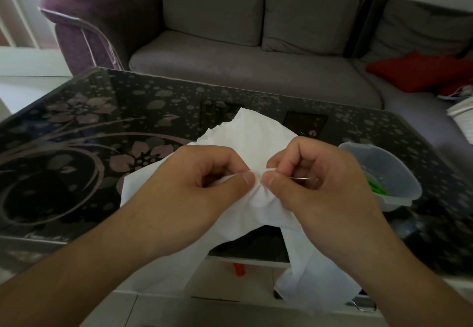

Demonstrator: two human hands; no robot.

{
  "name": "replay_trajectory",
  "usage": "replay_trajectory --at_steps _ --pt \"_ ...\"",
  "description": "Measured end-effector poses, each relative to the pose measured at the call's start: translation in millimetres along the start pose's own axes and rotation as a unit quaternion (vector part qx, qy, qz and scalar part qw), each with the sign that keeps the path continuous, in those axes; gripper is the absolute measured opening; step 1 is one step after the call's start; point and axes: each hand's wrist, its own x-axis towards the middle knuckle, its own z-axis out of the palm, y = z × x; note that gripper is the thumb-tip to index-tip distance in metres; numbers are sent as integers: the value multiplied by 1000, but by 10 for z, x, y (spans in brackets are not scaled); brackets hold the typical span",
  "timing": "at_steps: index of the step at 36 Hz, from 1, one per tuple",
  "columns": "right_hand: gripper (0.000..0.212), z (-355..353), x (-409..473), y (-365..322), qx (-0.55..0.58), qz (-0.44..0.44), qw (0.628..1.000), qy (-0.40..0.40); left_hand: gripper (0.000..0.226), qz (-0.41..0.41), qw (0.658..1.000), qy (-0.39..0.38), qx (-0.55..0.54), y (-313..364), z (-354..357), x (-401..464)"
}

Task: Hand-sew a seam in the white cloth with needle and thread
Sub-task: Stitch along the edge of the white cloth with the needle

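Note:
A white cloth (256, 134) lies bunched over the near edge of the table, one end hanging down towards the floor. My left hand (202, 186) pinches a fold of the cloth between thumb and curled fingers. My right hand (320, 183) sits just to its right, thumb and forefinger pinching a thin silver needle (303, 178). The needle lies level with its tip in the cloth fold between the two thumbs. I cannot make out the thread.
The dark glass table (89, 132) has a flower pattern. A clear plastic tub (384, 170) with something green inside stands right of my right hand. A grey sofa (256, 70) with a red cushion (414, 70) is behind.

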Motion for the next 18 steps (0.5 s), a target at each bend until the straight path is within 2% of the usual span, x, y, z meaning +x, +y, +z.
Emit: replay_trajectory --at_steps 18 --pt "21 51 -23 14 11 2 1000 15 18 5 1000 -11 0 0 7 -10"
